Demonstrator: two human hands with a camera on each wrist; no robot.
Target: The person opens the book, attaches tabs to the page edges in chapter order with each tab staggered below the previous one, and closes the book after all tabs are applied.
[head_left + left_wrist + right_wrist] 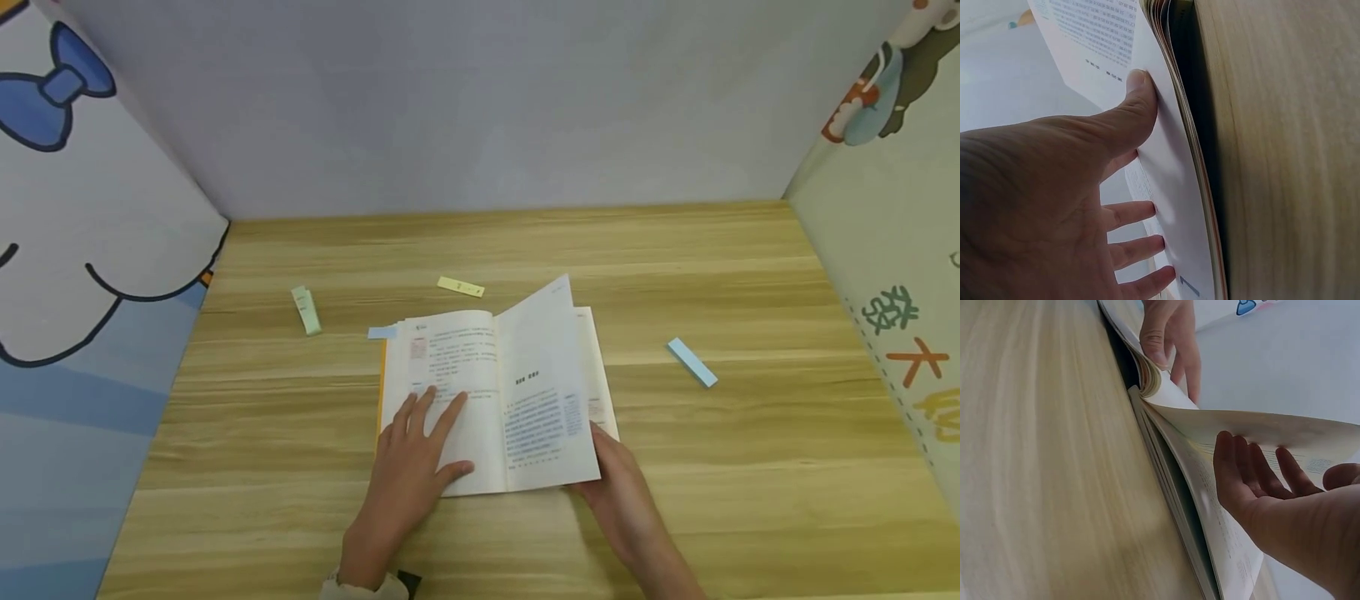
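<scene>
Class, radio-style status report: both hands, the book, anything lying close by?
Left hand flat on open white paperback book. Right hand under lifted page. Loose pale blue sticky tab on wooden desk, apart.

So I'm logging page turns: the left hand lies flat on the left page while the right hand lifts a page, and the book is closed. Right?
Not quite: the book lies open on the table, as the head view shows. The left hand does lie flat on the left page, and the right hand lifts a page.
</scene>
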